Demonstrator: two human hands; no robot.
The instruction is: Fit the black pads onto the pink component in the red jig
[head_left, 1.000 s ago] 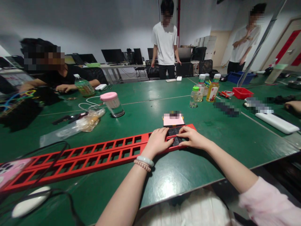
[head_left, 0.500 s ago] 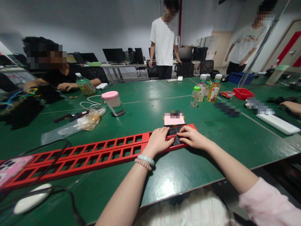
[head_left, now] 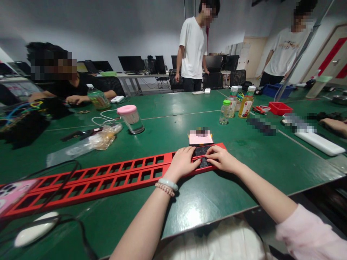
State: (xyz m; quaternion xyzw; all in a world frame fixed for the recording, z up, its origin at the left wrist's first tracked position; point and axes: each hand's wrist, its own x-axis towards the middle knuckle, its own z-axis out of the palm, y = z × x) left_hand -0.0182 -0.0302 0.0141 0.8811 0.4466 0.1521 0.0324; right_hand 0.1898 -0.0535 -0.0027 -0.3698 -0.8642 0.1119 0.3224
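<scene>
A long red slotted frame lies across the green table, with rows of square openings. Black pieces with dark faces sit in its right end. My left hand lies over the frame beside those pieces, its thumb spread from the fingers and touching near them. At the right end, the fingers of my right hand are bent together against the black pieces. What is between the right fingertips is too small to make out. Just behind the frame stands a small device with a pink front.
A pink-lidded cup and a plastic bag lie beyond the frame. Drink bottles and a red tray stand at right. A white mouse and black cable are at near left. Several people are around the table.
My right hand has shifted very slightly to the right; my left hand stays in place. A standing person behind the table has moved to the right.
</scene>
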